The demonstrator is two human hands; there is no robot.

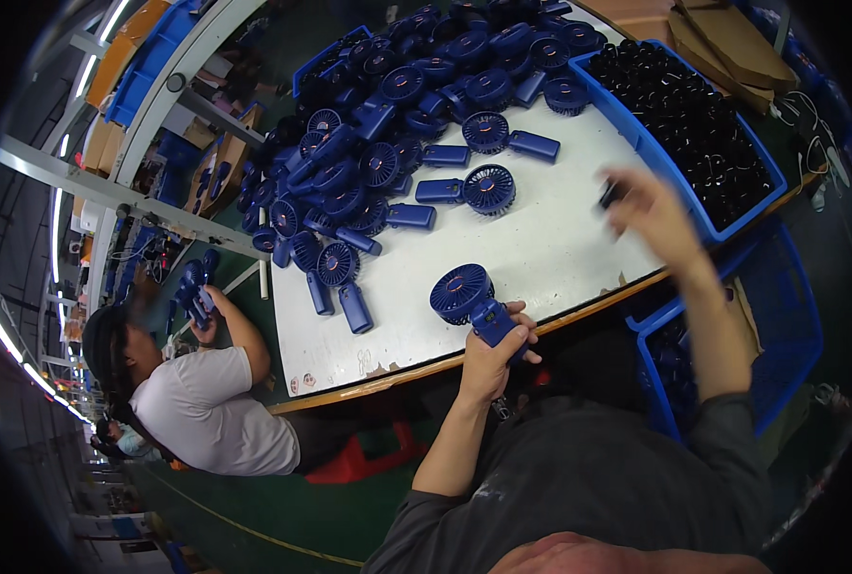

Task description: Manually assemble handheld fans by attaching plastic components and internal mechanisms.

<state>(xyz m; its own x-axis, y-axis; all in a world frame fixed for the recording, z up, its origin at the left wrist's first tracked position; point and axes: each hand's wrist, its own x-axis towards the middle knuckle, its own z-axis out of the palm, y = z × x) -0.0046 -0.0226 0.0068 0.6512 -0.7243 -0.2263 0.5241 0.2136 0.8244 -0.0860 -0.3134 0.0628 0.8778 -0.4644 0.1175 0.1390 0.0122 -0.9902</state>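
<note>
My left hand (496,346) grips the handle of a dark blue handheld fan (464,295) near the front edge of the white table (541,249), fan head pointing up and away. Blurred by motion, my right hand (648,212) hovers by the rim of a blue bin (679,182) and pinches a small black part (610,194). The bin is filled with several small black parts (694,115).
A big heap of blue handheld fans (388,124) covers the far half of the table. Another blue crate (780,316) sits below the table at my right. A person in a white shirt (211,402) sits at the left holding a fan. Cardboard pieces (722,38) lie behind the bin.
</note>
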